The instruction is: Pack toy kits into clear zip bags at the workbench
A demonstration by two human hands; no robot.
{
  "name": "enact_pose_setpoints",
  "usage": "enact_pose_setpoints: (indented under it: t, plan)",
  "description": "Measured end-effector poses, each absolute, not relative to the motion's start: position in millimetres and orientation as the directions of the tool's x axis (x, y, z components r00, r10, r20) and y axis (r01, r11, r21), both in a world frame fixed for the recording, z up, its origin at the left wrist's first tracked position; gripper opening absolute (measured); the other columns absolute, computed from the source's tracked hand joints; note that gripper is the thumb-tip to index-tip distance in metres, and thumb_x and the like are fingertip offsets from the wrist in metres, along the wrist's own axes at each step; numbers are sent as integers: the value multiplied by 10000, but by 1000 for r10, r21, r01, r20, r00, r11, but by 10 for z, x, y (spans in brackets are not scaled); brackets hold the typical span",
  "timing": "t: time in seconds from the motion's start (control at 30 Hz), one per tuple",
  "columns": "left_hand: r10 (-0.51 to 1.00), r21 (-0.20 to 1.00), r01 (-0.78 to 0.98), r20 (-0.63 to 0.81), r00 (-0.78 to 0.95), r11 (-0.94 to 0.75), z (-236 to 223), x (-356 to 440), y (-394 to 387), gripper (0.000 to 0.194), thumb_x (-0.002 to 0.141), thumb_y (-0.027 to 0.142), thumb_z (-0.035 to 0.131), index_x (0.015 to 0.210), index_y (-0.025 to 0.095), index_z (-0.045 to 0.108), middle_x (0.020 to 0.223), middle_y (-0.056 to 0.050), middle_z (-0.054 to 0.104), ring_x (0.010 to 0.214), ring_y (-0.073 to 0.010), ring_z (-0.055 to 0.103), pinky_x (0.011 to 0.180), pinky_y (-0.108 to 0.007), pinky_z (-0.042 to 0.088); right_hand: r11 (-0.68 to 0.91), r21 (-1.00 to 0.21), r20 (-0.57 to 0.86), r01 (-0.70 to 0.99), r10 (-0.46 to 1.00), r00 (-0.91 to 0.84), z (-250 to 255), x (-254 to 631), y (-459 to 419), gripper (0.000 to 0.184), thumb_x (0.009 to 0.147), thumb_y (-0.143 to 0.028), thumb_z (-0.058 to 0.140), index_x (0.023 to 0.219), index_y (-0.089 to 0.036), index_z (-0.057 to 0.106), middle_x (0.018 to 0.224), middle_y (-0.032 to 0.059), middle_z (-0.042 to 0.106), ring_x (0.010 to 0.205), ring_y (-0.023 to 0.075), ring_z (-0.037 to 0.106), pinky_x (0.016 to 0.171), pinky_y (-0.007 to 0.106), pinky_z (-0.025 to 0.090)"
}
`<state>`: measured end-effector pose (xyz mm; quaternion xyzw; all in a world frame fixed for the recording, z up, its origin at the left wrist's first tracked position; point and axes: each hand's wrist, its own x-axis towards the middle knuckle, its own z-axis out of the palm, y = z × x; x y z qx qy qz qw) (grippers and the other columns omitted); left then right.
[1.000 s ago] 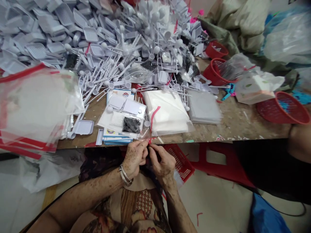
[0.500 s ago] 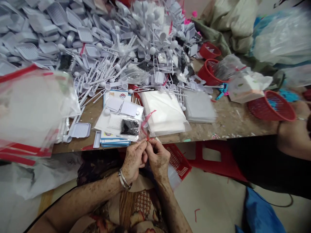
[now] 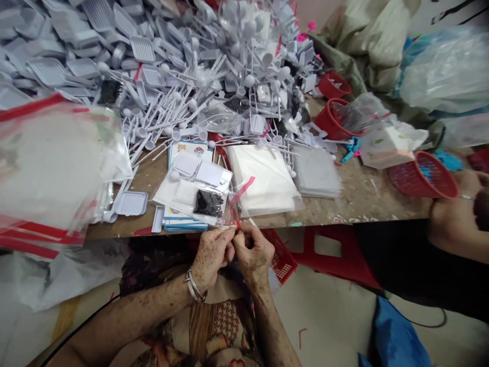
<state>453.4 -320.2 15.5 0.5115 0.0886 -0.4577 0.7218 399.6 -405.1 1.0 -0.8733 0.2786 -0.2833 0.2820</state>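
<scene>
Left hand [image 3: 212, 252] and right hand [image 3: 254, 252] raised close together, fingers curled in a pinch, left forearm [image 3: 130, 318] and right forearm [image 3: 273, 326] angled inward

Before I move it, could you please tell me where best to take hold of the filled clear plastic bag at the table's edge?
Pinch the left edge of the filled clear plastic bag with your fingers, coming from above and the left. The bag lies flat there, while the person's left hand and right hand work at its near right corner, by the red strip.

Pink strip [image 3: 242, 190] on clear bag [image 3: 179, 191]; red basket [image 3: 422, 176]; grey spoons [image 3: 153, 127].
</scene>
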Motion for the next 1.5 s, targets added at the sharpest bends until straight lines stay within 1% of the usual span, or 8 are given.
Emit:
enact_pose_setpoints:
  t: [0.3, 0.47, 0.6, 0.9, 1.07, 1.23, 1.33, 1.5]
  plan:
    - [-548, 700, 713, -586, 597, 29, 157, 4507, -3134, 471, 781, 567, 632, 572, 169, 490, 409, 53, 435, 338, -18, 219, 352, -175, 114, -716, -588, 394, -377, -660, 639, 41, 3879, -4213, 142, 819, -190, 568, 714, -182, 662, 536, -36, 617, 433, 100, 528, 479, 205, 438]
    - [-565, 673, 736, -581, 586, 72, 165, 4499, -3165, 498, 754, 594, 656, 569, 165, 483, 422, 58, 428, 359, -20, 240, 356, -159, 125, -721, -647, 393, -247, -594, 702, 101, 3814, -4083, 93, 876, -202, 620, 859, -179, 708, 697, -6, 728, 542, 106, 642, 585, 198, 518]
    - [-583, 650, 754, -577, 572, 95, 146, 4480, -3179, 496, 735, 608, 676, 600, 167, 494, 431, 65, 428, 362, -22, 245, 355, -156, 132, -763, -598, 414, -247, -557, 720, 48, 3864, -4008, 100, 899, -194, 605, 888, -172, 702, 745, 14, 741, 602, 119, 671, 629, 218, 523]
    - [-597, 657, 752, -583, 551, 52, 139, 4517, -3148, 467, 759, 587, 671, 629, 160, 536, 411, 73, 406, 366, -24, 225, 371, -166, 128, -850, -472, 472, -236, -469, 746, 8, 3974, -4086, 146, 891, -187, 545, 771, -182, 628, 585, -38, 639, 459, 83, 552, 489, 193, 415]
    - [-600, 663, 747, -577, 554, 52, 134, 4531, -3148, 460, 764, 577, 665, 628, 153, 549, 412, 70, 405, 369, -24, 231, 375, -173, 138, -881, -411, 516, -234, -436, 737, -51, 3974, -4125, 125, 879, -148, 531, 799, -180, 622, 613, -31, 648, 481, 88, 567, 505, 195, 429]
    - [-602, 677, 734, -563, 566, 57, 118, 4524, -3150, 475, 775, 576, 651, 594, 151, 538, 421, 59, 427, 363, -21, 244, 370, -175, 157, -841, -479, 486, -252, -493, 722, -30, 3943, -4132, 150, 900, -184, 533, 787, -186, 632, 602, -31, 662, 481, 95, 597, 513, 193, 466]
    - [-606, 677, 734, -562, 563, 53, 117, 4524, -3153, 470, 775, 578, 648, 603, 152, 544, 419, 60, 429, 356, -19, 234, 366, -174, 159, -807, -542, 415, -235, -500, 760, 5, 3911, -4127, 166, 931, -203, 517, 861, -180, 665, 722, 5, 733, 592, 117, 678, 595, 202, 525]
    - [-593, 669, 740, -568, 570, 71, 107, 4525, -3159, 506, 769, 591, 656, 561, 157, 500, 413, 62, 401, 365, -22, 236, 368, -174, 126, -862, -476, 508, -174, -431, 746, -33, 3887, -4099, 132, 920, -170, 567, 975, -163, 687, 798, 39, 762, 654, 137, 713, 653, 220, 550]
